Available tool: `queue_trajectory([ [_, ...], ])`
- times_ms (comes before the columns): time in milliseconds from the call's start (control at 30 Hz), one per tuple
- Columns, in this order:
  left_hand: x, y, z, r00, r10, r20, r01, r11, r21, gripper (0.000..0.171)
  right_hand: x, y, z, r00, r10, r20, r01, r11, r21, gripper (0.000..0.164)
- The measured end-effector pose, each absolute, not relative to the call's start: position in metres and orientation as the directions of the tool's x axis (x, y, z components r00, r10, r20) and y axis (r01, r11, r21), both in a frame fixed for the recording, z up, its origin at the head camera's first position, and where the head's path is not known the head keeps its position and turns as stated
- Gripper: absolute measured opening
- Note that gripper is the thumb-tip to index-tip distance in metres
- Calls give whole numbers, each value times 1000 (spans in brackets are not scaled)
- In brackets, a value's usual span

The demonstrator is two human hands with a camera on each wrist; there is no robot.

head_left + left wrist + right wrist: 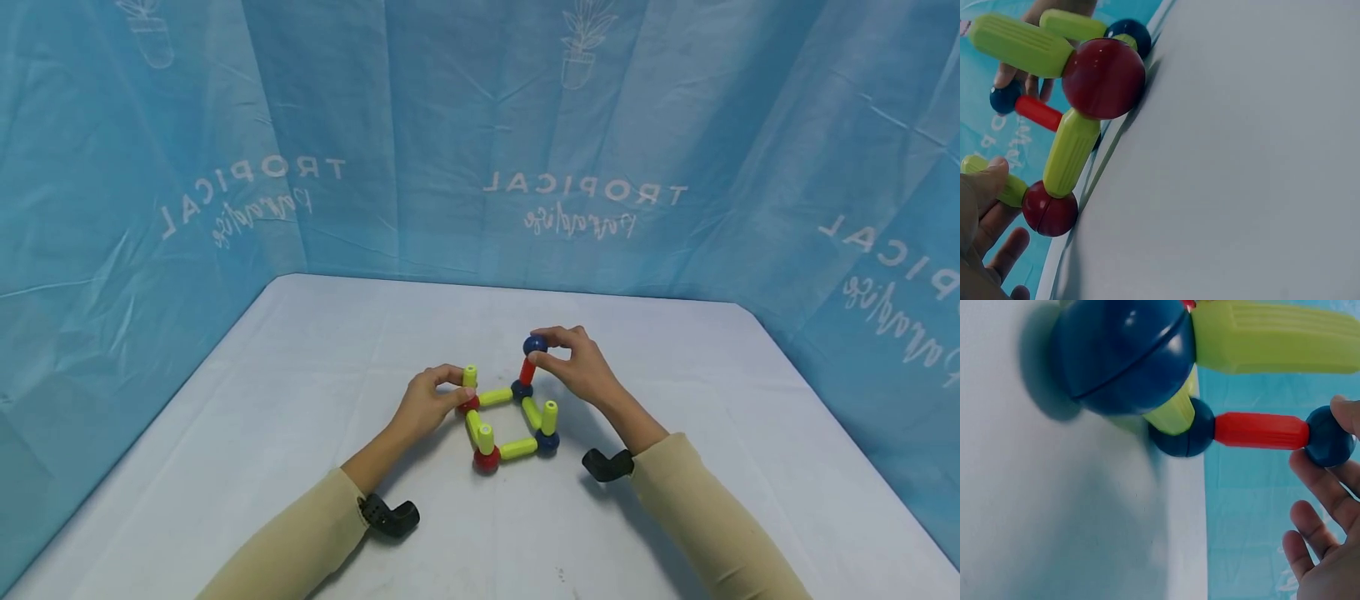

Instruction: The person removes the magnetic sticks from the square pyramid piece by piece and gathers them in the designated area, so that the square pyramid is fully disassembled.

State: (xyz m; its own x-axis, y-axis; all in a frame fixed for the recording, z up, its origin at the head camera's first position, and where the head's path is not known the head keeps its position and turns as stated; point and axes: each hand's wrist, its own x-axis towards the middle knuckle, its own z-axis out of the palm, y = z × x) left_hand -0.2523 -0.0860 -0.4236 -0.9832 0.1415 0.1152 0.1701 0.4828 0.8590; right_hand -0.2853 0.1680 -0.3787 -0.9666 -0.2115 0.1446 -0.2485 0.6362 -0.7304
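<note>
I see a white surface (337, 333), its far edge nearly straight and its two far corners rounded. Blue sheeting (442, 100) stands beyond the far edge and along the left and right edges, wrinkled and creased, with vertical folds. White lettering (558, 185) on it, "TROPICAL Paradise", reads mirrored to me past the far edge, and repeats beyond the far left corner and outside the right edge. Higher up I make out two outlined potted plants (577, 62). Small dark marks (560, 574) dot the surface by its near side. The light looks diffuse, shadows soft; my left wrist view renders the surface greyer.
</note>
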Motion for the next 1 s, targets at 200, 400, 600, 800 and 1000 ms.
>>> queue_trajectory([
  [200,-240,-90,-423,-983,131,127,175,474,863,23,-285,170,-378,-966,-219,136,-247,640,-727,43],
  [400,-236,-98,-422,-985,118,126,168,488,857,23,-288,178,-382,-963,-231,140,-260,652,-712,42],
  [600,-242,-113,-420,-988,105,116,154,509,847,26,-286,185,-389,-969,-236,74,-219,680,-699,39],
  [800,-258,-128,-417,-989,113,93,139,523,841,34,-283,187,-395,-963,-268,19,-207,696,-687,39],
  [1000,-274,-137,-417,-990,131,60,117,487,865,35,-281,187,-402,-960,-276,-41,-174,707,-686,39],
])
